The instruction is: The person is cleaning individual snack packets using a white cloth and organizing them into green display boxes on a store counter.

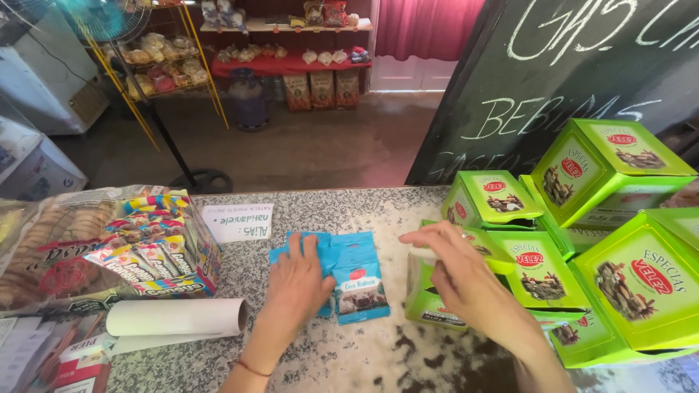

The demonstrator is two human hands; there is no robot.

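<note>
The surface (349, 364) is speckled grey stone, running the full width of the near view. On it the left hand (298, 280) lies flat, fingers spread, pressing on a small stack of blue packets (357, 280) at the middle of the surface; 1 packet sticks out to the right of the hand with its printed face up. The right hand (455, 266) reaches into an open green box (429, 302) just right of the packets, fingers loosely curled at the box's raised flap; whether they pinch anything I cannot tell. More green boxes (611, 218) of the same kind are piled to the right, some tilted on top of others, against a black chalkboard (553, 80) that leans at the surface's far right edge.

To the left of the blue packets lie a white paper roll (175, 316), a display carton of striped sweets (156, 244), and a clear bag of biscuits (44, 247) at the left edge. A small white handwritten card (239, 222) lies flat near the far edge.

Beyond the surface is a brown floor (320, 138). A yellow wire rack (164, 62) with bagged goods stands at the left, a blue gas cylinder (249, 98) beside it, a red-draped shelf (291, 62) with packets at the back, and a red curtain (426, 25) above a pale door.
</note>
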